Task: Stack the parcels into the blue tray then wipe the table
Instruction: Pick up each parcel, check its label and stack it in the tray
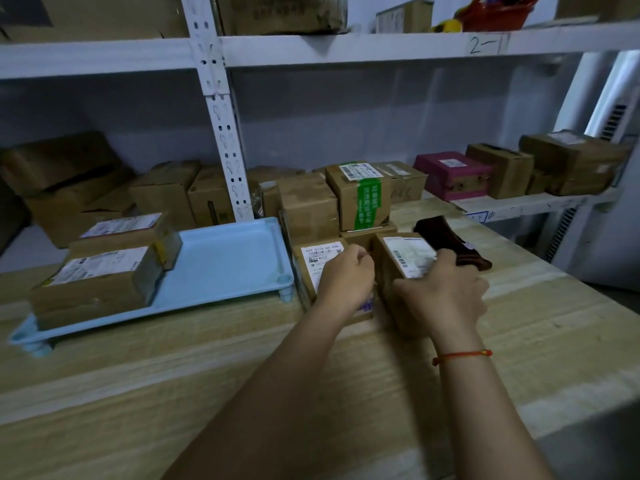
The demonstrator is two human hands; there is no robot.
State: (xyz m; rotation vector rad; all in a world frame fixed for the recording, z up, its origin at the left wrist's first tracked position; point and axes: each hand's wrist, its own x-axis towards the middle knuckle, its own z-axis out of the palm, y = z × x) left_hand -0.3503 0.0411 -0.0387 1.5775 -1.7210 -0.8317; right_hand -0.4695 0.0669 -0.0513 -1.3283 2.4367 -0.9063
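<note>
head view: both your forearms reach forward over the wooden table (214, 393), bare to the elbow, a red string bracelet (462, 355) on the right wrist. your left hand (344, 275) lies knuckles-up on the left labelled parcel (313, 263), fingers curled over its far right edge so they dip into the gap beside the next box; it looks like a grip on that edge, though the fingertips are hidden. your right hand (446, 289) wraps the right labelled parcel (401, 258), thumb spread down the near left face and fingers bent over the far top edge, so the hold is a wide clamp around the box.

these two parcels stand side by side, nearly touching, just right of the blue tray (228, 261). behind them on the table sit three more that you can count: a plain brown box (306, 206), a green-taped parcel (363, 194) stacked on a low box (360, 233) whose top is only partly seen.

the tray rests on the table at the left, raised on short round feet. two parcels already lie in its left end: a near one (100, 282) and a far one (128, 230), touching, both label-up.

a dark brown cloth (450, 239) lies crumpled on the table just beyond your right hand. the white shelving (221, 133) behind holds many more boxes, too blurred to count, among them one pink box (452, 173).
</note>
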